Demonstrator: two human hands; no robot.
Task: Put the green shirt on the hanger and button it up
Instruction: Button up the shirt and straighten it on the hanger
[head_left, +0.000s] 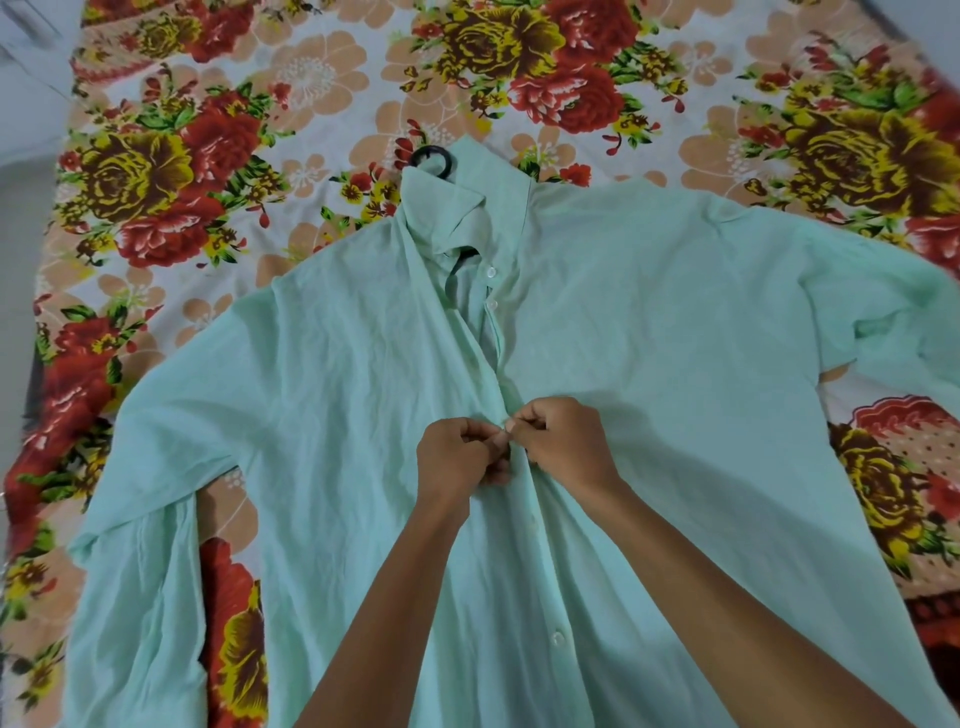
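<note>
The pale green shirt (332, 395) lies face up and spread wide on the bed, collar at the far end, sleeves out to both sides. A black hanger is inside it; only its hook (435, 156) shows beside the collar, plus a dark sliver in the open neck. The two top buttons lie apart from the other front edge, and the placket gapes there. Both hands meet at the placket mid-chest: my left hand (457, 457) pinches the left front edge, and my right hand (563, 441) pinches the right edge at a small white button. Lower buttons (558, 636) sit along the closed front.
A floral bedsheet (218, 135) in red, yellow and peach covers the bed under the shirt. The bed's left edge and pale floor (21, 171) run along the left side of the view.
</note>
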